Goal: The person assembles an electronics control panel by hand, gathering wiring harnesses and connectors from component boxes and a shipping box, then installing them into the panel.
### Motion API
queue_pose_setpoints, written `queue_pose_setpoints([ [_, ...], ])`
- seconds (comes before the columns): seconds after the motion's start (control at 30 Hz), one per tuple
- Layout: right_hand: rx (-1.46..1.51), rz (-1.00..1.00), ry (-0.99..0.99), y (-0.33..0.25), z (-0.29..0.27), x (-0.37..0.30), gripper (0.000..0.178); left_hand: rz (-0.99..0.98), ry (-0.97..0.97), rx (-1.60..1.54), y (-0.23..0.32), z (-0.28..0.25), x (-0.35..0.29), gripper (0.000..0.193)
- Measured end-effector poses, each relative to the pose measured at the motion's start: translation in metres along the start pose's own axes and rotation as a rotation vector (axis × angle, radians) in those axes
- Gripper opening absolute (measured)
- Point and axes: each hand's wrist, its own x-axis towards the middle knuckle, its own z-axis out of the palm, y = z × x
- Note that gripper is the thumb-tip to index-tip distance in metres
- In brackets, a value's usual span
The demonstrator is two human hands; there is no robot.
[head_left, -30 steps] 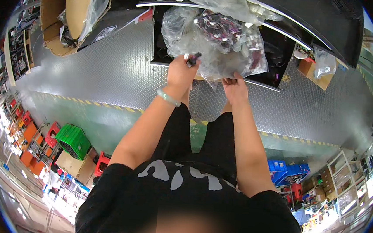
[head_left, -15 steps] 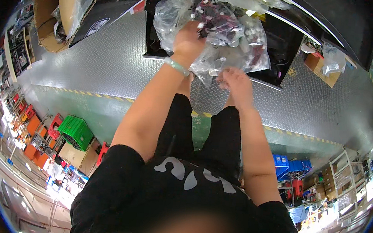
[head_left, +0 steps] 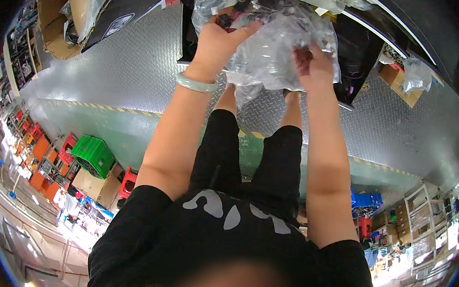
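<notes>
Both arms stretch forward from the lower edge, over a grey checker-plate floor. The left hand is closed around a small dark part, pinched between thumb and fingers at the upper left of a clear plastic bag. A pale green bangle sits on that wrist. The right hand grips the crumpled film on the bag's right side, fingers curled into the plastic. The bag is held up in the air between the two hands, bunched and hanging down to a loose tail between the forearms; dark small pieces show through it, too blurred by the film to tell apart.

Behind the bag, a black tray lies on the checker-plate floor, its near edge just beyond the right hand. A second small clear bag lies on the floor toward the right, beside a brown carton. At the floor's far left corner stands an open cardboard box lined with plastic film, with a flat black board beside it.

The plated floor ends in a yellow-and-black striped edge; beyond that lies green flooring, where a green crate stands near red stools. The person wears a black shirt and black shorts
</notes>
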Motion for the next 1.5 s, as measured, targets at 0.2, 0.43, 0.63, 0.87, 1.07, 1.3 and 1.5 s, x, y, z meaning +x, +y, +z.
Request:
queue_pose_setpoints([
  [0.2, 0.100, -0.034, -0.285, 0.011, -0.018, -0.038, 0.044, 0.428, 0.050, 0.546, -0.045, 0.010, -0.018, 0.057],
  [0.43, -0.687, -0.595, -0.269, 0.046, 0.001, -0.082, 0.045, 0.166, 0.163, 0.398, -0.061, 0.018, -0.012, 0.026],
  [0.63, -1.062, -1.314, -0.635, 0.024, 0.010, -0.132, 0.037, 0.005, 0.070, -0.142, -0.011, -0.006, -0.045, 0.014],
  [0.87, -1.822, -1.061, -0.266, 0.028, 0.039, -0.051, 0.038, 0.000, 0.318, -0.084, -0.038, -0.008, -0.042, 0.014],
  [1.07, -1.838, -1.353, -0.156, -0.018, 0.037, -0.042, 0.038, -0.051, 0.432, 0.155, -0.045, -0.028, -0.026, 0.022],
  [1.3, -1.789, -1.246, -0.477, -0.015, 0.048, -0.023, 0.017, 0.799, 0.332, 0.407, -0.002, 0.007, -0.029, 0.042],
  [1.5, -1.983, -1.397, -0.558, -0.012, 0.046, -0.023, 0.020, 0.582, 0.297, 0.798, -0.038, 0.014, 0.024, 0.037],
])
